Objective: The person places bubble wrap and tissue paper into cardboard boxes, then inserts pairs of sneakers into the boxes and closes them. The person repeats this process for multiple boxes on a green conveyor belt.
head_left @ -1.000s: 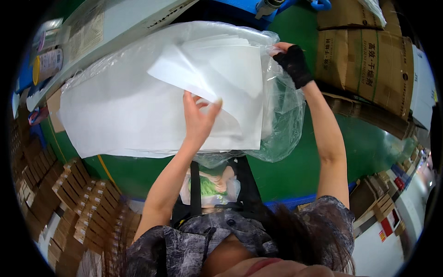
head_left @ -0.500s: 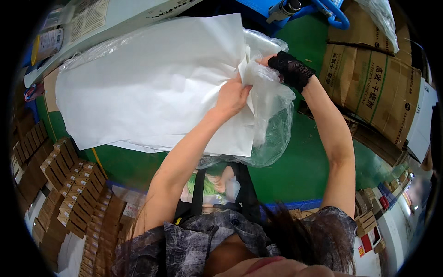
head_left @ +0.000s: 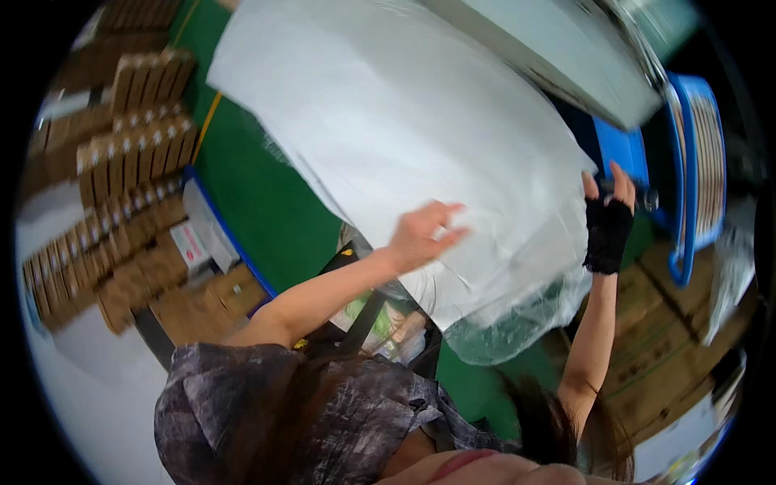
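Observation:
A stack of large white sheets point(head_left: 388, 121) stretches from the top left to the middle right. Clear plastic film point(head_left: 505, 327) sticks out from under its near right end. Above the sheets hovers my left hand point(head_left: 424, 236), its fingers apart and slightly blurred, holding nothing. My right hand point(head_left: 608, 222), in a black lace fingerless glove, is at the sheets' right corner with thumb and fingers spread. Whether its thumb touches the corner cannot be made out. Just beyond these fingers is a dark cylinder with a shiny end point(head_left: 647, 198), partly hidden by the hand.
A pale box-like surface point(head_left: 558, 56) borders the sheets at the top right. A blue frame point(head_left: 685, 178) stands at far right, above brown cartons point(head_left: 655, 323). Rows of small brown boxes point(head_left: 133, 153) line the left side beside the green floor point(head_left: 250, 186).
Both hands have come off the gathered sheet edge and the plastic. My right hand moved to the sheets' far right corner. The view has turned, and the sheets lie flatter.

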A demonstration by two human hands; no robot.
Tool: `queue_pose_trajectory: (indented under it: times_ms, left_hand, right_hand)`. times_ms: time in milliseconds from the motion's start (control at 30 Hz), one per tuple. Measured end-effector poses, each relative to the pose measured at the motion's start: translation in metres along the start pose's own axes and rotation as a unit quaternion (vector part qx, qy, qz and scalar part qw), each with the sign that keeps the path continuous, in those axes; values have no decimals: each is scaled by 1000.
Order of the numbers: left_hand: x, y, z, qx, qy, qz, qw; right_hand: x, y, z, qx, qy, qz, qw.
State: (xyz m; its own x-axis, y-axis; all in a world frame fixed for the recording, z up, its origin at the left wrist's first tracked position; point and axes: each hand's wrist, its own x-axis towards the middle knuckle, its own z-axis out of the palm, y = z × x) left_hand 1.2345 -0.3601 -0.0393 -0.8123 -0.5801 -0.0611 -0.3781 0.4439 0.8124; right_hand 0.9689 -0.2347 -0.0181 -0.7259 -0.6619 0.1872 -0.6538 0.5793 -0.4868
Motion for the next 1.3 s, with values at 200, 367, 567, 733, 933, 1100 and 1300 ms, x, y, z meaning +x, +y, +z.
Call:
queue_pose_trajectory:
  times_ms: [200,367,567,733,933,1100,1300]
  left_hand:
    - [-21,-181,-90,277,402,-325,810]
    - [19,-192,-131,-9,313,-379,871]
    - [35,-207,-137,133,347,-364,854]
    - [32,-227,-170,-6,457,-434,777]
    - [52,-280,-196,-23,411,-457,788]
    - [55,-279,-197,-63,401,-361,840]
    - [74,-334,-290,-358,409,-409,733]
  right_hand:
    - [-48,68,69,74,-36,81,993]
    - [-52,39,40,23,-28,2,999]
    - [-94,80,10,-205,-184,45,960]
    - [-45,-25,1,-146,-71,52,985]
    - [-40,-152,99,47,-168,-100,980]
    - [-59,-150,186,-50,-182,-95,977]
    - [-64,-150,187,-70,-179,-89,977]
